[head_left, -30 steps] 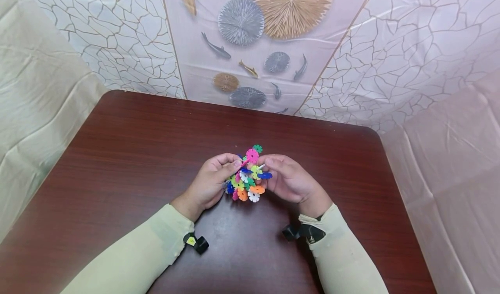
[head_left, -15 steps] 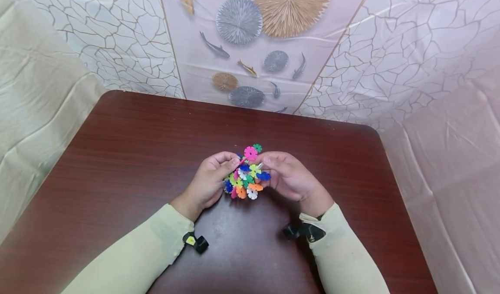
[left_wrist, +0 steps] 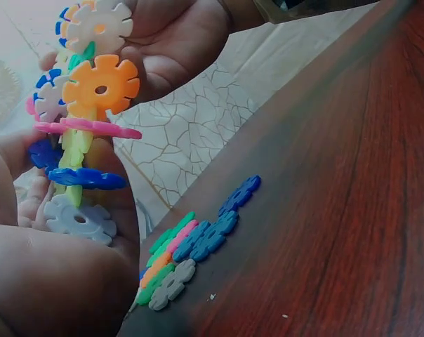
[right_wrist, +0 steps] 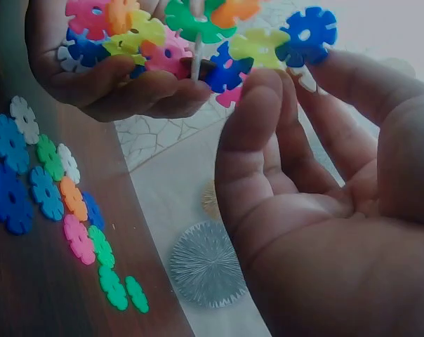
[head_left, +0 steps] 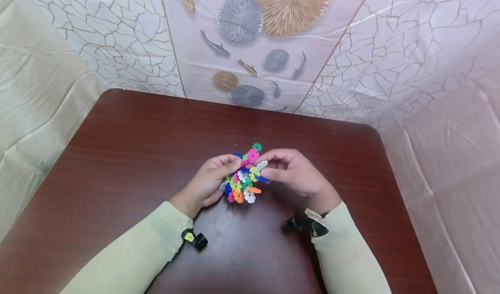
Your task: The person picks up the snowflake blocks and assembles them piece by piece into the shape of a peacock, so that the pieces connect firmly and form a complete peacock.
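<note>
A cluster of interlocked notched plastic discs (head_left: pixel 238 184) in many colours hangs between both hands above the table. The left hand (head_left: pixel 208 179) holds its left side, thumb and forefinger pinching near a pink disc; its other fingers curl behind the cluster. Thumb and forefinger of the right hand (head_left: pixel 298 172) pinch a white disc (head_left: pixel 261 165) at the cluster's right, beside a yellow-green disc. In the right wrist view, that white disc (right_wrist: pixel 303 78) is mostly hidden among the right fingers, below a blue disc (right_wrist: pixel 310 35). The left wrist view shows an orange disc (left_wrist: pixel 101 86) above a flat-lying pink one.
Both wrist views show several loose discs on the table, among them a dark blue one (left_wrist: pixel 240 194) and a pink one (right_wrist: pixel 79 239); none are visible in the head view. The dark red-brown table (head_left: pixel 117 155) has patterned cloth behind it and plain cloth at both sides.
The right hand has shifted slightly rightward, its thumb now lower and forefinger higher. More of the white disc shows between them, and the cluster has turned a little.
</note>
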`<state>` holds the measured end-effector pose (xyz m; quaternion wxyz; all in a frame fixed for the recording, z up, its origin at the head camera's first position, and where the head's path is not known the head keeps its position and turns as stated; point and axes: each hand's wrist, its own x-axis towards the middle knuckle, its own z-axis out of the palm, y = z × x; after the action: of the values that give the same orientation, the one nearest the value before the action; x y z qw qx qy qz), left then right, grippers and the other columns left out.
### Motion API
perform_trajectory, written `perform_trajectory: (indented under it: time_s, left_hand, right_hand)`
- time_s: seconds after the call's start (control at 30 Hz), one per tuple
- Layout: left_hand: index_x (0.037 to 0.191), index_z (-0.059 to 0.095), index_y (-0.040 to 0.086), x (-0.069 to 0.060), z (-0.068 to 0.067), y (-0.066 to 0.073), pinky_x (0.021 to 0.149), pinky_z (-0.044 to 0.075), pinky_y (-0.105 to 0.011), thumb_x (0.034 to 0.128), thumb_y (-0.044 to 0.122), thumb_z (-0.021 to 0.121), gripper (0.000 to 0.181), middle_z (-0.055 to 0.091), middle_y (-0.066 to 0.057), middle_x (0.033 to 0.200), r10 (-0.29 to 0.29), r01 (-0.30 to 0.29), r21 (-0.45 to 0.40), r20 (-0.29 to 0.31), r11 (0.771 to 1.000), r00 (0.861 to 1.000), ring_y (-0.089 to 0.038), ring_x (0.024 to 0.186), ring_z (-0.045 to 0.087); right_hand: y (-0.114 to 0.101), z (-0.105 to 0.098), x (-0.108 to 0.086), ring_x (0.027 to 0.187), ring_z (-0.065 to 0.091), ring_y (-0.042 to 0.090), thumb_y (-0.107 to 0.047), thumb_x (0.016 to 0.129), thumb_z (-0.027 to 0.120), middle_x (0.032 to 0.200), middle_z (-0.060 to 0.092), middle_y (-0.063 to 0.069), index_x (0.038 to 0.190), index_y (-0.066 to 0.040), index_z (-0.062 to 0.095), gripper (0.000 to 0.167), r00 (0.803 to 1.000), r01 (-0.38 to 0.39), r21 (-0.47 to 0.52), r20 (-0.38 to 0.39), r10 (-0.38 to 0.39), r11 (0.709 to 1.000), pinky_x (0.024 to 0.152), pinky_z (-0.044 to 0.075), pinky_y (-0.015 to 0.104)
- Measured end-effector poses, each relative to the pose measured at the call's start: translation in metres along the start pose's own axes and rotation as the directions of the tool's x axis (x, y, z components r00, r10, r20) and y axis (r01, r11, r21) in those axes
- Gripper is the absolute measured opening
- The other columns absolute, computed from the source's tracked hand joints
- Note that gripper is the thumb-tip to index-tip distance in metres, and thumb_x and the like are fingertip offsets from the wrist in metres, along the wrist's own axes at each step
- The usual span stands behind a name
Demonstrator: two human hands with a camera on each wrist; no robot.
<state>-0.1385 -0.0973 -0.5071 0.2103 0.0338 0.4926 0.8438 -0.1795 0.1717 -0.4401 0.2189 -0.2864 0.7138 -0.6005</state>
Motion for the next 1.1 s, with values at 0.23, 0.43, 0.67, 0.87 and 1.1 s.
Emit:
perform_trajectory:
  time_s: [0.23, 0.43, 0.67, 0.87, 1.1]
  left_hand:
    - [0.124, 0.077, 0.007, -0.0005, -0.0006, 0.0012, 0.098, 0.068, -0.035, 0.1153, 0.017, 0.065, 0.017, 0.084, -0.008, 0.12, -0.011, 0.012, -0.012, 0.052, 1.0, 0.999, -0.018, 0.106, 0.084]
    - [0.12, 0.079, 0.01, -0.0004, 0.0006, 0.0009, 0.096, 0.068, -0.034, 0.1155, 0.015, 0.064, 0.016, 0.084, -0.007, 0.118, -0.015, 0.017, -0.022, 0.069, 1.0, 0.997, -0.017, 0.104, 0.084]
    - [0.124, 0.076, 0.006, -0.0008, 0.0018, 0.0015, 0.097, 0.068, -0.034, 0.1157, 0.019, 0.065, 0.019, 0.084, -0.008, 0.12, -0.027, 0.028, -0.01, 0.041, 1.0, 0.999, -0.018, 0.106, 0.084]
    - [0.13, 0.074, 0.003, -0.0011, 0.0015, 0.0024, 0.1, 0.067, -0.036, 0.1156, 0.018, 0.065, 0.022, 0.083, -0.01, 0.125, -0.02, 0.02, -0.021, 0.01, 1.0, 1.0, -0.02, 0.11, 0.084]
    - [0.122, 0.077, 0.008, -0.0007, 0.0024, 0.0024, 0.096, 0.068, -0.032, 0.1159, 0.023, 0.065, 0.02, 0.084, -0.006, 0.117, -0.025, 0.025, -0.008, -0.017, 1.0, 1.0, -0.016, 0.105, 0.083]
  right_hand:
    - [-0.0016, -0.0009, 0.0009, 0.081, 0.073, 0.031, -0.007, 0.099, 0.086, 0.108, 0.083, 0.009, 0.118, -0.006, 0.085, 0.019, 1.0, 0.024, -0.126, 0.02, -0.022, 0.992, 0.072, 0.065, 0.032]
    - [-0.0024, -0.0001, -0.0002, 0.088, 0.071, 0.025, -0.003, 0.099, 0.084, 0.108, 0.081, 0.008, 0.113, -0.01, 0.084, 0.015, 0.997, 0.07, -0.156, 0.027, -0.066, 0.985, 0.075, 0.064, 0.031]
    - [-0.0056, -0.0003, -0.002, 0.107, 0.078, 0.026, -0.006, 0.101, 0.083, 0.118, 0.084, 0.005, 0.118, -0.013, 0.086, 0.019, 0.996, 0.087, -0.18, -0.006, -0.09, 0.98, 0.089, 0.069, 0.036]
    - [-0.0083, -0.0046, -0.0041, 0.107, 0.078, 0.027, -0.008, 0.109, 0.072, 0.13, 0.081, 0.005, 0.131, -0.012, 0.084, 0.025, 0.996, 0.089, -0.183, 0.049, -0.081, 0.979, 0.09, 0.069, 0.04]
    - [-0.0073, -0.0025, -0.0029, 0.099, 0.077, 0.029, -0.014, 0.114, 0.066, 0.124, 0.081, 0.007, 0.134, -0.01, 0.082, 0.026, 0.997, 0.055, -0.148, 0.065, -0.046, 0.987, 0.084, 0.07, 0.043]
